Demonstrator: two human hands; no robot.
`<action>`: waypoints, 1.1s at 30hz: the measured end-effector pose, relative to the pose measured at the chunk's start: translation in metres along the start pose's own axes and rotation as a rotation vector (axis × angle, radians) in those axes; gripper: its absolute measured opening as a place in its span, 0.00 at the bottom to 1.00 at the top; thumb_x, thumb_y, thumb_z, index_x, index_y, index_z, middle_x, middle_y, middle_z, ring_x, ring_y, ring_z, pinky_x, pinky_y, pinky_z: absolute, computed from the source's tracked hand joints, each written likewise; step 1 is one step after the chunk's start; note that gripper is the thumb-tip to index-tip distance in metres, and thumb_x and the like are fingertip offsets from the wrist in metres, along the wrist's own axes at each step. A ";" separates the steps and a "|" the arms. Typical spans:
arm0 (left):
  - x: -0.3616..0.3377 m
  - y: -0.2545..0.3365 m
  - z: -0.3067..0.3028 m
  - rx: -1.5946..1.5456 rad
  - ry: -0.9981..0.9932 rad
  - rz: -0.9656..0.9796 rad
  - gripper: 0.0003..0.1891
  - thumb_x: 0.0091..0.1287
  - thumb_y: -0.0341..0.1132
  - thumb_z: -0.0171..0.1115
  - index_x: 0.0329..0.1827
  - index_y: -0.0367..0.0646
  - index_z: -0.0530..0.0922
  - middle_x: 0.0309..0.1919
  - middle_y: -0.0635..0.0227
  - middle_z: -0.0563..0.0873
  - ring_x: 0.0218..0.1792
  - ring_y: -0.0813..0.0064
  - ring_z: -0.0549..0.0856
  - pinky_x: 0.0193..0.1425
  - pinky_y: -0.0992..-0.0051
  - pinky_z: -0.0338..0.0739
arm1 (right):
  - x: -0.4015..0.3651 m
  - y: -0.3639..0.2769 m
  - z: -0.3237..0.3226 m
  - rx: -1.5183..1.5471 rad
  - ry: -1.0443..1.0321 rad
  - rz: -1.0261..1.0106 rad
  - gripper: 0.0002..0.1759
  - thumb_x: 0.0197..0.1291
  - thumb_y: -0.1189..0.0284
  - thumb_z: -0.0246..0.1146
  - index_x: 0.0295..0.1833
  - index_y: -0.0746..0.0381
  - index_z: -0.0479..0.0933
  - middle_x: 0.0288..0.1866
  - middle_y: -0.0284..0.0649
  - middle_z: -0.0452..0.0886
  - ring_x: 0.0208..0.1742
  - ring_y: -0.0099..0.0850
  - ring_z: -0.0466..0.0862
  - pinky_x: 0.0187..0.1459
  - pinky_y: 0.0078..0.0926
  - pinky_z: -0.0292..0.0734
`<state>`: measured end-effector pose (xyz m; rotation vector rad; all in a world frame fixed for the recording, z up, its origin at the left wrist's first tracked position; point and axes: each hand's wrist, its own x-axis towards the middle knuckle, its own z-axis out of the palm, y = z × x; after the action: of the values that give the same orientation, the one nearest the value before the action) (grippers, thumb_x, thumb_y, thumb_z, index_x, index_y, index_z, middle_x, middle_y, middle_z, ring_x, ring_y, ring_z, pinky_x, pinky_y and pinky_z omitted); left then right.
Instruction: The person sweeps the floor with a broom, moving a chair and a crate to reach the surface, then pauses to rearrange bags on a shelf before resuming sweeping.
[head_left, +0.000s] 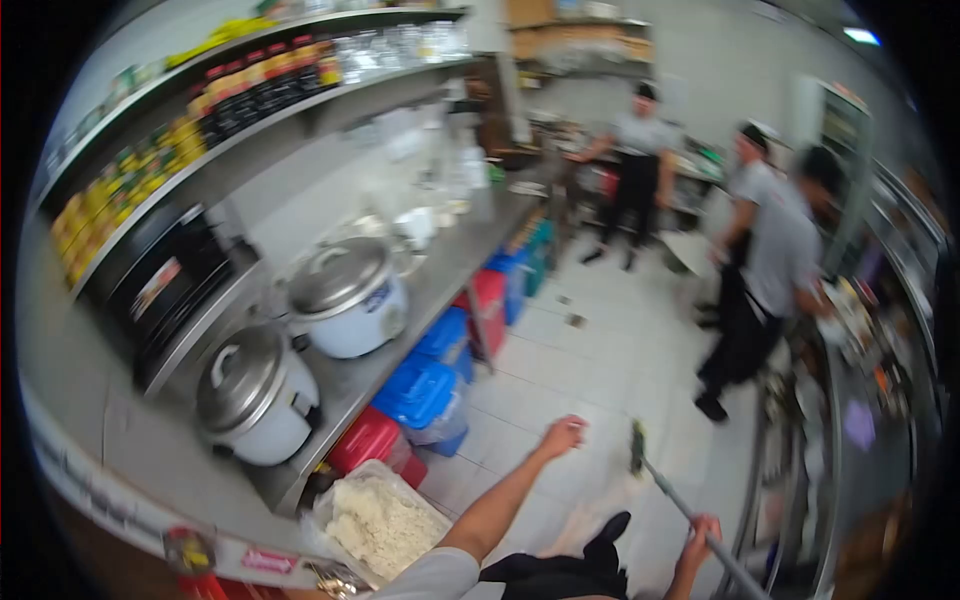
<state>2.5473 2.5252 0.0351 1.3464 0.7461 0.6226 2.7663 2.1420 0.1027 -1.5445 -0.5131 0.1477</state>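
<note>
Right hand (703,535) clamped around a floor tool's gray pole (672,492); left hand (565,437) above white tiles (510,400), its grip too blurred to tell.

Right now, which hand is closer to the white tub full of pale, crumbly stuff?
Left. The left hand reaches out ahead, beyond the tub and to its right. The right hand is much farther right, around the long grey pole.
</note>
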 end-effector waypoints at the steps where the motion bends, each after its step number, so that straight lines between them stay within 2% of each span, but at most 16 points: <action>1: 0.013 0.017 0.013 0.097 -0.038 0.082 0.08 0.76 0.31 0.56 0.51 0.43 0.82 0.34 0.62 0.86 0.32 0.79 0.86 0.32 0.72 0.83 | 0.020 0.025 0.017 0.007 -0.053 -0.055 0.17 0.72 0.75 0.56 0.26 0.62 0.70 0.25 0.36 0.76 0.31 0.23 0.73 0.40 0.26 0.72; 5: 0.041 0.007 0.008 0.564 -0.029 -0.083 0.16 0.76 0.44 0.55 0.53 0.41 0.82 0.41 0.52 0.89 0.40 0.57 0.88 0.44 0.60 0.84 | 0.137 0.087 0.076 -0.139 -0.321 0.009 0.19 0.73 0.74 0.57 0.25 0.61 0.67 0.23 0.37 0.75 0.30 0.23 0.73 0.40 0.27 0.73; 7: 0.016 -0.057 -0.036 0.940 -0.045 -0.112 0.22 0.75 0.51 0.52 0.54 0.41 0.81 0.48 0.47 0.87 0.50 0.41 0.85 0.56 0.50 0.80 | 0.198 0.119 0.113 -0.029 -0.230 -0.042 0.17 0.73 0.73 0.57 0.27 0.61 0.67 0.23 0.35 0.75 0.29 0.23 0.73 0.36 0.27 0.73; 8: -0.005 -0.106 -0.059 1.092 -0.049 -0.207 0.19 0.71 0.47 0.56 0.48 0.41 0.84 0.44 0.46 0.88 0.46 0.45 0.87 0.52 0.50 0.81 | 0.233 0.129 0.132 -0.083 -0.186 0.040 0.16 0.73 0.73 0.57 0.27 0.61 0.68 0.24 0.34 0.76 0.28 0.23 0.73 0.35 0.27 0.72; 9: -0.023 -0.089 -0.074 1.291 -0.417 -0.362 0.16 0.65 0.45 0.63 0.41 0.41 0.87 0.41 0.49 0.89 0.43 0.47 0.88 0.49 0.50 0.82 | 0.278 0.114 0.154 0.009 -0.236 0.108 0.14 0.72 0.72 0.57 0.30 0.62 0.70 0.24 0.33 0.76 0.27 0.22 0.73 0.31 0.25 0.71; 10: -0.060 -0.100 -0.089 1.075 -0.461 -0.493 0.13 0.59 0.42 0.66 0.34 0.41 0.87 0.37 0.50 0.90 0.41 0.48 0.89 0.45 0.51 0.83 | 0.302 0.131 0.176 0.101 -0.257 0.121 0.11 0.73 0.71 0.58 0.34 0.62 0.73 0.23 0.31 0.75 0.25 0.20 0.74 0.27 0.23 0.70; 11: -0.097 -0.106 -0.090 1.024 -0.455 -0.613 0.12 0.60 0.42 0.66 0.34 0.41 0.87 0.37 0.51 0.90 0.41 0.48 0.89 0.45 0.51 0.83 | 0.330 0.125 0.194 0.103 -0.335 0.304 0.11 0.72 0.70 0.60 0.35 0.63 0.75 0.25 0.30 0.77 0.25 0.20 0.75 0.26 0.24 0.70; 13: -0.146 -0.105 -0.082 0.961 -0.349 -0.814 0.12 0.60 0.42 0.66 0.35 0.42 0.87 0.37 0.51 0.90 0.40 0.49 0.89 0.44 0.51 0.83 | 0.372 0.126 0.224 -0.011 -0.323 0.212 0.14 0.67 0.68 0.63 0.29 0.62 0.76 0.20 0.30 0.74 0.19 0.21 0.70 0.21 0.24 0.66; 19: -0.108 -0.096 -0.029 0.859 -0.187 -0.934 0.12 0.60 0.41 0.66 0.38 0.43 0.87 0.38 0.53 0.90 0.40 0.51 0.90 0.43 0.52 0.84 | 0.480 0.125 0.291 -0.141 -0.449 0.224 0.16 0.66 0.67 0.65 0.27 0.63 0.75 0.19 0.37 0.80 0.23 0.28 0.83 0.29 0.31 0.77; 24: 0.016 -0.107 -0.029 0.891 -0.274 -0.786 0.11 0.60 0.40 0.66 0.40 0.44 0.87 0.38 0.54 0.90 0.39 0.53 0.90 0.42 0.53 0.84 | 0.490 0.187 0.319 -0.373 -0.559 0.224 0.18 0.65 0.65 0.65 0.25 0.64 0.76 0.22 0.41 0.84 0.26 0.32 0.85 0.33 0.35 0.79; 27: 0.170 -0.142 -0.074 1.107 -0.438 -0.533 0.12 0.60 0.40 0.66 0.41 0.45 0.87 0.38 0.55 0.90 0.39 0.54 0.90 0.42 0.54 0.85 | 0.486 0.212 0.328 -0.325 -0.621 0.317 0.16 0.68 0.66 0.65 0.27 0.62 0.75 0.26 0.40 0.87 0.30 0.28 0.86 0.35 0.33 0.79; 28: 0.241 -0.162 -0.102 0.718 -0.260 -0.749 0.15 0.69 0.43 0.57 0.42 0.44 0.86 0.40 0.58 0.91 0.37 0.64 0.90 0.37 0.59 0.86 | 0.487 0.216 0.335 -0.295 -0.658 0.360 0.16 0.69 0.66 0.65 0.28 0.62 0.75 0.27 0.41 0.87 0.31 0.29 0.86 0.35 0.32 0.79; 29: 0.308 -0.166 -0.114 0.918 -0.304 -0.450 0.16 0.70 0.45 0.56 0.46 0.45 0.87 0.41 0.59 0.91 0.39 0.64 0.90 0.41 0.59 0.85 | 0.490 0.225 0.344 -0.240 -0.661 0.361 0.18 0.68 0.62 0.65 0.29 0.64 0.82 0.27 0.40 0.87 0.26 0.28 0.84 0.32 0.35 0.79; 30: 0.375 -0.159 -0.106 0.794 -0.098 -0.359 0.14 0.64 0.41 0.61 0.47 0.48 0.88 0.39 0.56 0.90 0.41 0.57 0.89 0.46 0.58 0.84 | 0.497 0.227 0.350 -0.208 -0.712 0.384 0.18 0.68 0.61 0.65 0.31 0.65 0.82 0.28 0.41 0.88 0.28 0.30 0.85 0.34 0.35 0.80; 31: 0.444 -0.129 -0.094 0.675 -0.073 -0.583 0.22 0.75 0.50 0.52 0.57 0.46 0.85 0.45 0.63 0.90 0.41 0.66 0.88 0.42 0.61 0.83 | 0.507 0.216 0.355 -0.351 -0.787 0.335 0.19 0.67 0.59 0.65 0.32 0.65 0.83 0.29 0.41 0.88 0.30 0.32 0.86 0.37 0.36 0.81; 33: 0.524 0.018 -0.037 0.341 -0.118 -0.490 0.27 0.74 0.56 0.57 0.66 0.47 0.80 0.56 0.68 0.86 0.54 0.68 0.84 0.54 0.62 0.79 | 0.527 0.212 0.368 -0.423 -0.855 0.376 0.19 0.65 0.58 0.65 0.34 0.63 0.86 0.29 0.41 0.88 0.32 0.33 0.87 0.39 0.36 0.81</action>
<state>2.8472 2.9539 -0.0106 1.4212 1.0718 0.0248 3.1326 2.7002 -0.0067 -1.9500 -0.9552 1.0773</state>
